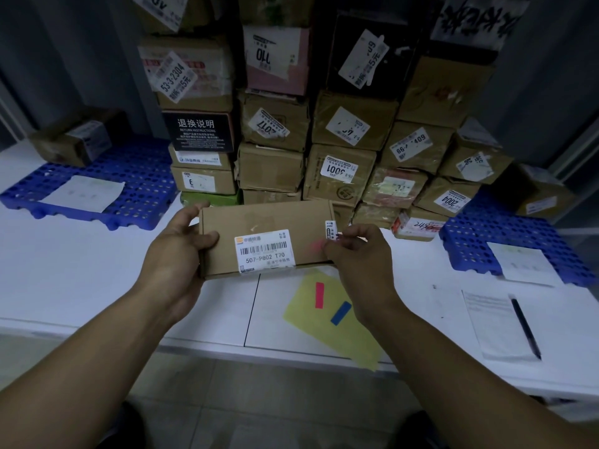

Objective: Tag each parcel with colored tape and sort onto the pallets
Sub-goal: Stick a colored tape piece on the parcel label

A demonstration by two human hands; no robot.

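Item: one flat brown cardboard parcel (265,228), held above the white surface (81,270) in front of the stacked parcels (340,170), long side level, face tilted toward us so that, we judge, its label can be read and its front reached. Left hand (176,251): clamped on the left end, thumb on the front, steadying it. Right hand (356,254): fingers curled at the right end, thumb on the front beside a blurred red patch (319,246), which we take to be a tape strip going on; the blur prevents certainty. Parcel markings: white shipping label (265,251) with barcode, reading 507-P802 T70; a small white sticker (330,230) near the right edge; lid seam along the top. Supplies: yellow sheet (311,345) below the parcel, carrying one red strip (319,295) and one blue strip (341,313), kept close for peeling. Destinations: blue left pallet (142,176) and blue right pallet (470,234), each bearing a paper slip and one box at its far side.
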